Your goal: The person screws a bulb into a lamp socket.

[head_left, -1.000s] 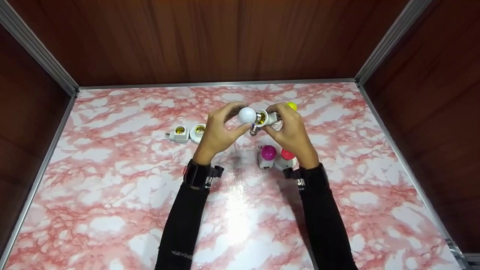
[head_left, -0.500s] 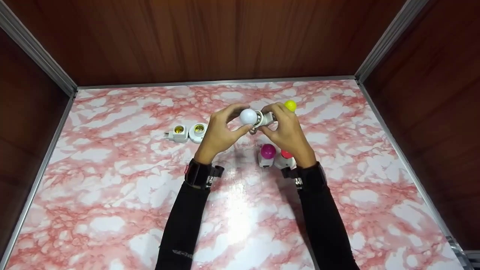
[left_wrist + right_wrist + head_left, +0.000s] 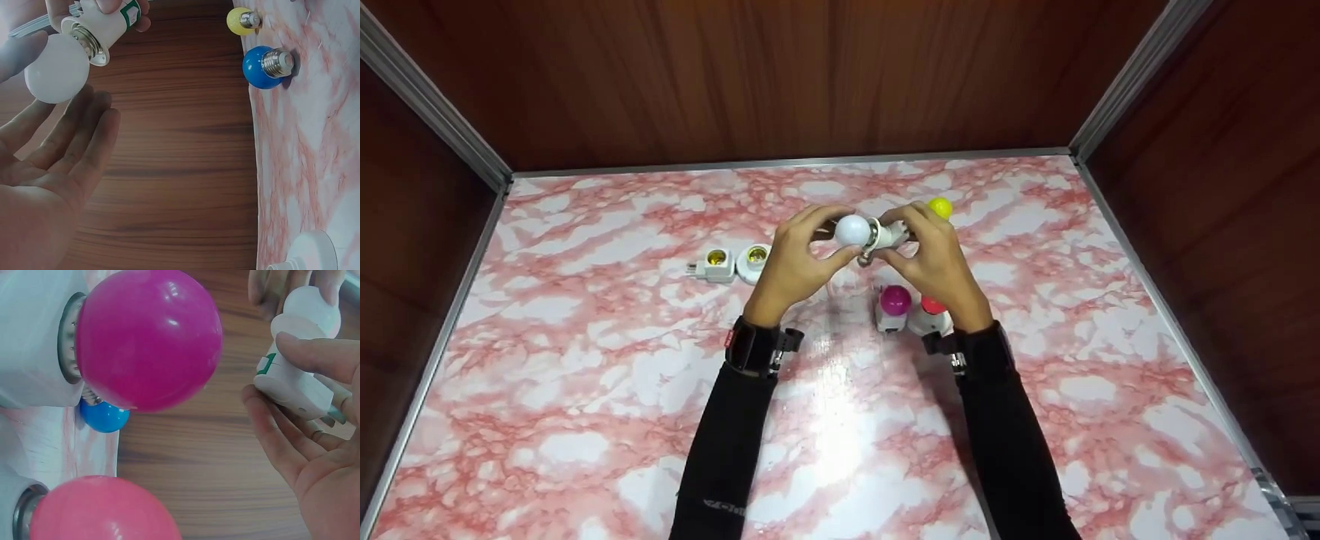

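My left hand (image 3: 801, 259) pinches a white light bulb (image 3: 852, 232) between thumb and fingers, above the table. Its screw base enters the mouth of a white plug-in lamp holder (image 3: 295, 391), with some metal thread showing in the left wrist view. The holder, marked by a green label, is gripped by my right hand (image 3: 936, 251); its prongs point away from the bulb. Bulb and holder lie in one tilted line between the hands. Below them on the table is a blue bulb (image 3: 264, 67), its metal base showing. A yellow bulb (image 3: 940, 207) lies beyond my right hand.
A purple bulb (image 3: 895, 300) and a red bulb (image 3: 933, 304) sit in white holders near my right wrist. To the left stand a plug-in holder (image 3: 721, 266) and a round-based holder (image 3: 751, 265), sockets facing up. Brown wood-grain panels (image 3: 810, 82) enclose the marbled table (image 3: 585, 375).
The white bulb's base has gone from just outside the holder's mouth to inside it, as the hands drew closer together. The holder has tilted, and its open socket no longer shows.
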`<state>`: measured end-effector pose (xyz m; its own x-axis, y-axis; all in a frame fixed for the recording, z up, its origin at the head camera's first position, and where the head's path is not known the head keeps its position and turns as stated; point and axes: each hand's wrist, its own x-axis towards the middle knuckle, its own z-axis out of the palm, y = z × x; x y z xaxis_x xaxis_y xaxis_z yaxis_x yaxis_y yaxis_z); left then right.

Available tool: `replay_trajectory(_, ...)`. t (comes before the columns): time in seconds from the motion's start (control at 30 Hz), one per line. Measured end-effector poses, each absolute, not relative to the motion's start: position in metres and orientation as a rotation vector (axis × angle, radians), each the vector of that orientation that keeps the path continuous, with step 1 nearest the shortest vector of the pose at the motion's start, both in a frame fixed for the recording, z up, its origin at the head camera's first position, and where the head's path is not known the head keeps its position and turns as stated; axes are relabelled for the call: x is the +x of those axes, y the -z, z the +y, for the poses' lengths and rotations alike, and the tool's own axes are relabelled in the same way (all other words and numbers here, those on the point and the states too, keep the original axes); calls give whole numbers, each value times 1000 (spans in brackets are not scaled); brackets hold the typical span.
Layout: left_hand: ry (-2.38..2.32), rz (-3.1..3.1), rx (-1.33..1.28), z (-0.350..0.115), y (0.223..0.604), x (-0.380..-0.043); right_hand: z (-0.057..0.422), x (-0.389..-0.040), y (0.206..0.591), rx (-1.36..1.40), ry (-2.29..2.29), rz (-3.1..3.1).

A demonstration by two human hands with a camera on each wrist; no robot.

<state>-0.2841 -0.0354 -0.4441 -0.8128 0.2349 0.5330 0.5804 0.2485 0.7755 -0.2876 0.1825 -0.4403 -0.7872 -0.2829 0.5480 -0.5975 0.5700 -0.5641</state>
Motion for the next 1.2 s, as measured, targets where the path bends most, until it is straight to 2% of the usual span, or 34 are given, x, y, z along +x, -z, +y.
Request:
replay_trajectory(0.23,1531,-2213,-725,-38,446,-285,187,-291,441,599,-1628,-2345)
replay_trajectory(0.4,1581,-2203,-719,-38,445,-285,192,-291,443,545,-1842,-2264)
replay_trajectory(1.2,1660,-2131,-705,-32,432,-276,198,-291,441,538,-1848,-2228)
